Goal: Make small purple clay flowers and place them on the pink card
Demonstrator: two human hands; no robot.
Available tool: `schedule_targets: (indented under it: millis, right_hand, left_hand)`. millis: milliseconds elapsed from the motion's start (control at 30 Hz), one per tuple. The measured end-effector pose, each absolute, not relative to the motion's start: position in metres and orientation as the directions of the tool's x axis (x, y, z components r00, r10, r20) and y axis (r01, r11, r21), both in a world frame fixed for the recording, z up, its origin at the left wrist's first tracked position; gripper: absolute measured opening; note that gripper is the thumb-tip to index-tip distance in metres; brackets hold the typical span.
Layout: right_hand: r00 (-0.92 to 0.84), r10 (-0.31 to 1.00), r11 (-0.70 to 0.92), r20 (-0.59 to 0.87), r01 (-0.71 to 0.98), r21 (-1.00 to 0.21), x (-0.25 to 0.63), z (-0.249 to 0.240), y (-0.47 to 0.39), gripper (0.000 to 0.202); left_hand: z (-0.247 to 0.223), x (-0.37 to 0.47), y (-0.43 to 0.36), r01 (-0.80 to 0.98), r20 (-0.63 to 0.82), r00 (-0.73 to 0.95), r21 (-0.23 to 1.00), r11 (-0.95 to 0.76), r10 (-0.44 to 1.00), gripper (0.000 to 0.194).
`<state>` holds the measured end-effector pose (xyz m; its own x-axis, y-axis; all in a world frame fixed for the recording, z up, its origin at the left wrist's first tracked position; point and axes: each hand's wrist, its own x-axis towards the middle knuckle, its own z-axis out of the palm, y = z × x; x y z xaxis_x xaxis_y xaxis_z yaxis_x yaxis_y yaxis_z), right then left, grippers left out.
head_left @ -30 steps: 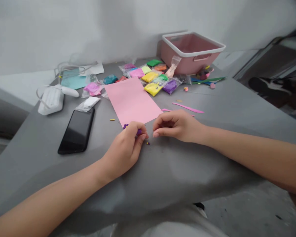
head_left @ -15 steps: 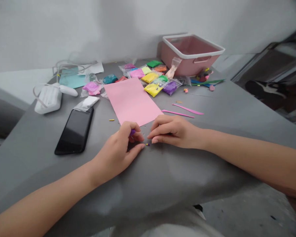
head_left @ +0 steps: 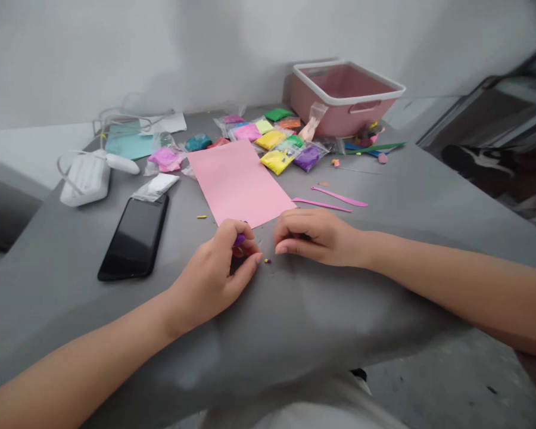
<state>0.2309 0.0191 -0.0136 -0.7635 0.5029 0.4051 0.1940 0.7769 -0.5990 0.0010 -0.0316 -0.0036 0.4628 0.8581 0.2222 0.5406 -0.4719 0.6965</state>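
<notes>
Purple clay [head_left: 239, 239] sits tucked in the curled fingers of the left hand [head_left: 212, 280], close above the grey table [head_left: 259, 345] and just off the near edge of the pink paper [head_left: 243, 182]. That hand is half closed: the index finger bends over the lump, while the thumb reaches forward, apart from it, its tip beside a tiny yellow-and-purple bit [head_left: 268, 261] lying on the table. On the other side of that bit, the right hand [head_left: 319, 237] hovers or rests with its fingers loosely bent and the thumb drawn in beneath them; whether anything is pinched inside cannot be told. The lump looks light and soft, likely to dent under a firm squeeze and perhaps slightly tacky, so a loose cradle in the fingers should suit it better than a hard pinch. The tiny bit would probably flatten or stick to the skin easily; it is best taken lightly at its sides, between thumb and index fingertip. A thin yellow strip [head_left: 201, 217] left of the paper seems just as easily squashed.
</notes>
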Motion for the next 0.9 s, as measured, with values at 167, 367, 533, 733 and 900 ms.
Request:
schedule_targets:
  millis: [167,367,533,733,900]
  right_hand:
    - [-0.770,0.481,0.789,0.420,0.170,-0.591,0.2305,-0.0155,0.0197,0.008]
    - [-0.800,0.472,0.758,0.370,0.153,-0.634,0.2319,-0.0133,0.0199,0.021]
    - [-0.787,0.459,0.787,0.412,0.144,-0.600,0.2307,-0.0144,0.0205,0.013]
    - [-0.793,0.399,0.842,0.460,0.118,-0.527,0.2280,-0.0156,0.0218,0.012]
    - [-0.811,0.390,0.859,0.436,0.149,-0.490,0.2291,-0.0170,0.0254,0.012]
  left_hand:
    - [-0.0025,0.0026,-0.0322,0.544,0.244,0.462,0.681,-0.490,0.853,0.020]
    - [-0.0008,0.0032,-0.0321,0.546,0.253,0.459,0.677,-0.495,0.852,0.015]
    - [0.0004,0.0024,-0.0315,0.540,0.241,0.468,0.683,-0.492,0.850,0.015]
    - [-0.0005,0.0019,-0.0317,0.536,0.241,0.472,0.686,-0.493,0.848,0.015]
    - [-0.0014,0.0007,-0.0319,0.530,0.246,0.479,0.684,-0.501,0.843,0.015]
